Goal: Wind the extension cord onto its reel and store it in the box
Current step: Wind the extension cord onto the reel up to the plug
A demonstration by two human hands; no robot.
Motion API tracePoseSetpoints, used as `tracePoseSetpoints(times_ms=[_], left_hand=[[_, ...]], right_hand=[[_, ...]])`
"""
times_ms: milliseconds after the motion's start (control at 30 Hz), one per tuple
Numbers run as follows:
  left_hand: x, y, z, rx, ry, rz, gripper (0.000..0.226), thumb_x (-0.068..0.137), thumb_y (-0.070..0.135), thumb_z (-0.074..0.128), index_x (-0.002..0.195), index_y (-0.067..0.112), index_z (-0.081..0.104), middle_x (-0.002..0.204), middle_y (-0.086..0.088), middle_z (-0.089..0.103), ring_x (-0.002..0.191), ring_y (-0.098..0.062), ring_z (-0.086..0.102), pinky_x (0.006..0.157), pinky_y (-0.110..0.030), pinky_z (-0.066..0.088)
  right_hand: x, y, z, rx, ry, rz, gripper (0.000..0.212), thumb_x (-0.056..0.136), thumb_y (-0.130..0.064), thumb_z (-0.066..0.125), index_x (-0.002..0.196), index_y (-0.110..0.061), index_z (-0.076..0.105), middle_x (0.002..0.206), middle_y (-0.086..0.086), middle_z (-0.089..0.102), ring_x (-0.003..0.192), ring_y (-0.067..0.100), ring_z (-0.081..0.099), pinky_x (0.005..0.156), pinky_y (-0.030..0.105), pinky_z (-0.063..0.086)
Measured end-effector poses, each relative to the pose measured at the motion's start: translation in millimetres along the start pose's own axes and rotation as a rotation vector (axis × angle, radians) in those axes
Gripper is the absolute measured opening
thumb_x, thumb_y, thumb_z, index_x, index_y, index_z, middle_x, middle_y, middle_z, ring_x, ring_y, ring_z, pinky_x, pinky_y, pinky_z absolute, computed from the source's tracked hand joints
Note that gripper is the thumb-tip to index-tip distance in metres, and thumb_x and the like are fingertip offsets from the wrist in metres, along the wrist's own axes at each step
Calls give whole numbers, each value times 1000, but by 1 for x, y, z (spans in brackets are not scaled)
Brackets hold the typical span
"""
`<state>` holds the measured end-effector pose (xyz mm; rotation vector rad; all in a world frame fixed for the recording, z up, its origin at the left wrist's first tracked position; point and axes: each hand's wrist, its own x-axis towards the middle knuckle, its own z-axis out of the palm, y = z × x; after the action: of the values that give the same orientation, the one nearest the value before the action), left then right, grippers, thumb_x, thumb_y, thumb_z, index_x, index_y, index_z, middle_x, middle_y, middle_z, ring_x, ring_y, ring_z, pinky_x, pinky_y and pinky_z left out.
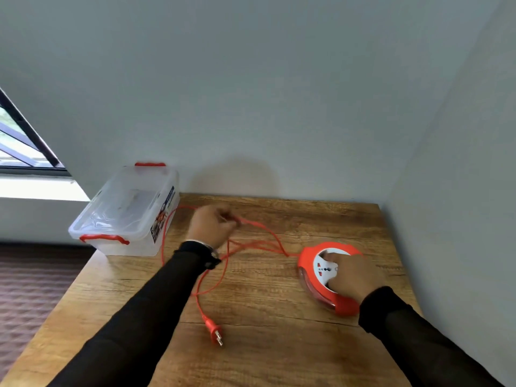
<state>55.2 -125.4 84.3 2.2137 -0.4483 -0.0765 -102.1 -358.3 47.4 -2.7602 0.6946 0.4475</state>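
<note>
Head view: left hand (213, 224) pinches cord (262, 227); right hand (350, 275) grips reel (307, 258); plug (216, 332) prongs point toward 5 o'clock.

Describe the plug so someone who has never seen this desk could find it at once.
Start at the wooden table set in the room's corner and look to its near edge, between the person's two sleeves. The plug lies there at the loose end of the orange cord. It is the only orange piece with bare metal pins, unlike the round reel farther right.
</note>
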Motion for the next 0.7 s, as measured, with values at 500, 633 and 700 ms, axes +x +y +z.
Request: tracePoseSetpoints(times_ms=[500,633,700], left_hand=[[40,11,-81,-728,-19,-538,20,84,18,64,72,18,48,42,9,34,29,-6,20,43,-20,30],[38,21,-93,-587,165,-454,7,79,16,69,83,14,64,74,-2,50,42,-9,31,50,-23,30],[41,18,-103,-476,260,-423,28,77,18,71,102,9,62,94,-8,58,60,-15,47,58,-26,39]], right_hand=[[9,-80,-27,404,-72,-490,58,81,-37,71,133,-30,46,133,1,51,122,17,47,102,35,40],[15,-121,-65,431,-6,-637,14,93,-18,57,80,-23,59,73,-3,66,65,10,63,63,26,51],[15,-135,-98,644,-49,-639,10,94,-10,55,87,-16,58,66,3,67,48,8,61,49,22,53]])
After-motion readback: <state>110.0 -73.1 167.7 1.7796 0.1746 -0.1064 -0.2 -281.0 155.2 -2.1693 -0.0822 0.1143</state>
